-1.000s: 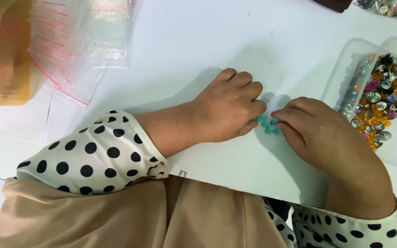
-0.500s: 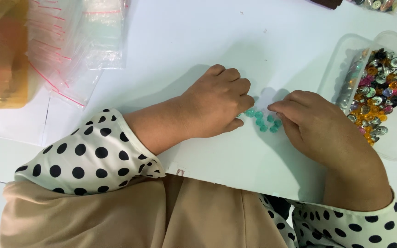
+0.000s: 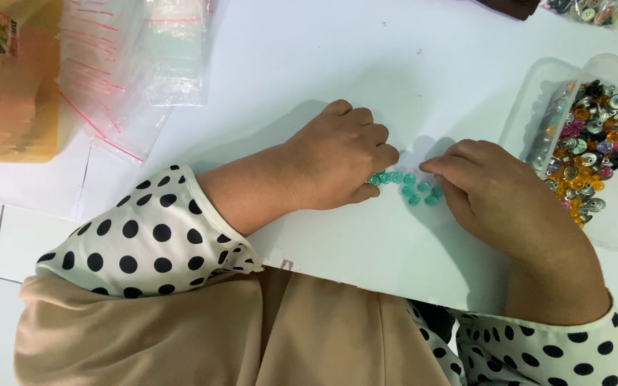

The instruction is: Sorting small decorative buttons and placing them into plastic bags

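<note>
Nearest the camera lay the person's lap in tan cloth and two polka-dot sleeves, with the edge of the white surface point(image 3: 366, 257) just beyond. On that surface both hands rested palm down, close together. The left hand point(image 3: 337, 161) had its fingers curled under, their tips touching the left end of a small cluster of teal beads point(image 3: 409, 187). The right hand point(image 3: 495, 193) lay with fingers bent, tips at the cluster's right side. Neither hand could be seen to pinch or lift a bead; both pressed or nudged them flat on the surface.

The beads looked small, round, hard and glossy, so they would likely be very light, apt to roll and slip from a grasp, though not fragile. Judging by their size, each would best be taken singly between thumb and forefinger tip, or slid along the surface under a fingertip.

Much was hidden: the fingertips covered some beads, so their count could not be told, and the thumbs were out of sight beneath the hands. Whether the beads had holes was too small to make out.

Farther right stood a clear tray point(image 3: 538, 107) of mixed coloured beads, cut off by the frame's edge. Farther left lay a heap of clear zip bags point(image 3: 123, 78) beside a yellowish box point(image 3: 8, 93), also cut off.
</note>
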